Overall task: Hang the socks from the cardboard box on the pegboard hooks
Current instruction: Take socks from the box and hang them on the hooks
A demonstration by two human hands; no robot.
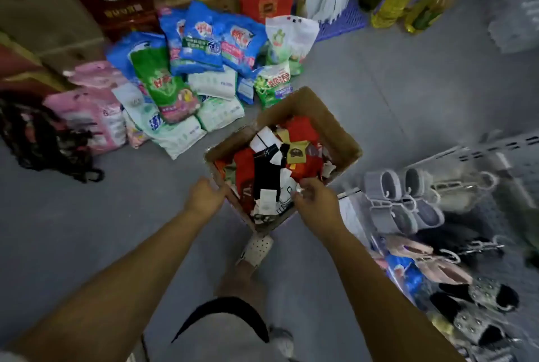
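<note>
Brown and open, one cardboard box (335,125) sits on the grey floor (379,84). The socks (262,169) lie inside it in a jumbled heap of red, black and white, many with paper tags, too tangled for me to count. My left grip (208,195) curls over the box's near rim. My right grip (313,199) pinches a white-tagged sock at the near corner. One pegboard (519,140) stands to the right, with two grey slippers (388,186) hanging on it.
</note>
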